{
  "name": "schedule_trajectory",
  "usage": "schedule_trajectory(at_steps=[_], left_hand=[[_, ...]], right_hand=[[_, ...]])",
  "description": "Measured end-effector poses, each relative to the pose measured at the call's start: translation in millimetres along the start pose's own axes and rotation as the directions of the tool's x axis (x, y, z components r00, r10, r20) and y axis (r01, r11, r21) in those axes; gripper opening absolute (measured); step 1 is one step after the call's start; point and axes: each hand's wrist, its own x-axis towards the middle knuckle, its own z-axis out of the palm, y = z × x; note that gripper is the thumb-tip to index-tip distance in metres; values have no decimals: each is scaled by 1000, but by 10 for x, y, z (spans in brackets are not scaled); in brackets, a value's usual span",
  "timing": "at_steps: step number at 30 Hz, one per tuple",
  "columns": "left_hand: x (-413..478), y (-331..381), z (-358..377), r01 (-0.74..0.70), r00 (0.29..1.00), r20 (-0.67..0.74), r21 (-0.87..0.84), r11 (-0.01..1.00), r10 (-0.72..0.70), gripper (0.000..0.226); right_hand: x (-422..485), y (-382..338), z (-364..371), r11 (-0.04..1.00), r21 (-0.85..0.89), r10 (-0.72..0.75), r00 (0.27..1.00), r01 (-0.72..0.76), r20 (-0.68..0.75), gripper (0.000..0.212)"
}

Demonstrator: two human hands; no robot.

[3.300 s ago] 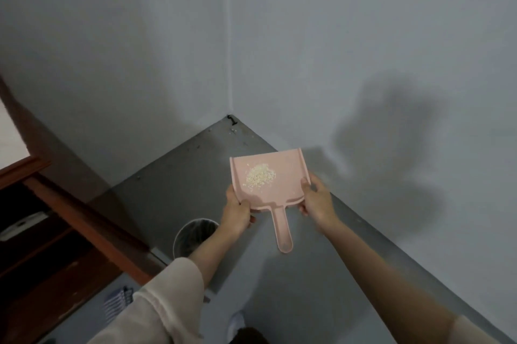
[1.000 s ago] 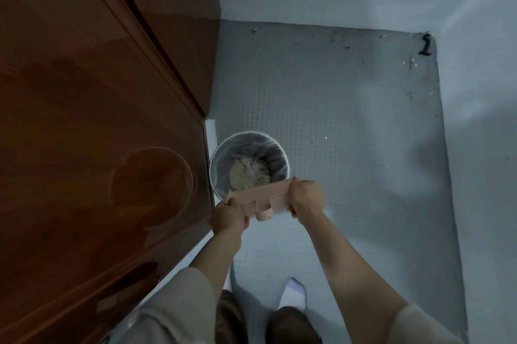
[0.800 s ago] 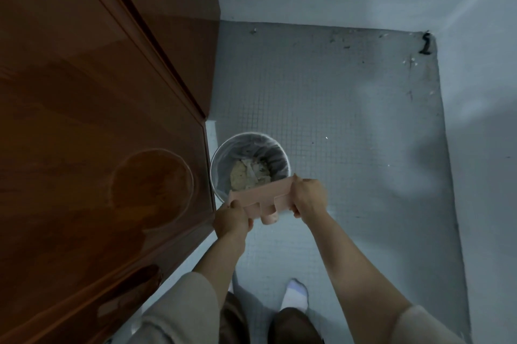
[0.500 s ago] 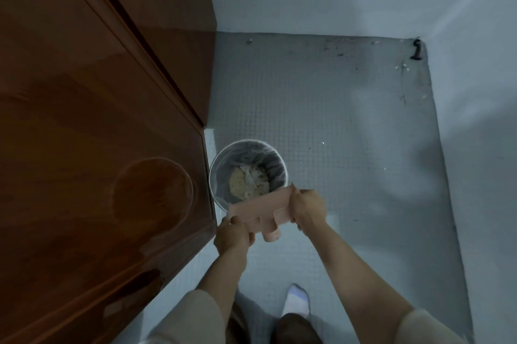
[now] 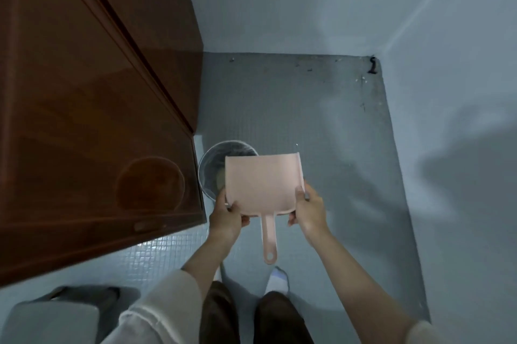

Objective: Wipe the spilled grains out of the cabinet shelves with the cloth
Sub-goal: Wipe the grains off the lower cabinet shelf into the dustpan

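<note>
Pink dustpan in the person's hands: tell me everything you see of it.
The pink plastic dustpan is a flat scoop with low sides and a slim handle ending in a hole. Its tray faces up, shows no grains and points away from the person, hiding part of the round grey bin. The left hand and right hand grip its rear corners; nothing touches the handle.
</note>
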Motion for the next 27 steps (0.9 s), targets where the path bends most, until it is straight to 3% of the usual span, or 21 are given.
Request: schedule_trajectory(at_steps=[9, 16, 27], left_hand=[[-1256, 344, -308, -209, 974, 95, 17, 978, 206, 49], [-1980, 103, -862, -223, 970, 99, 7, 975, 222, 49], [-2836, -599, -2478, -255, 958, 140, 21, 967, 250, 40]], right_hand=[[-1088, -555, -537, 988, 135, -85, 996, 79, 35, 35], [-2048, -545, -598, 979, 159, -143, 987, 130, 69, 35], [-3717, -122, 214, 975, 149, -180, 977, 163, 113, 40]])
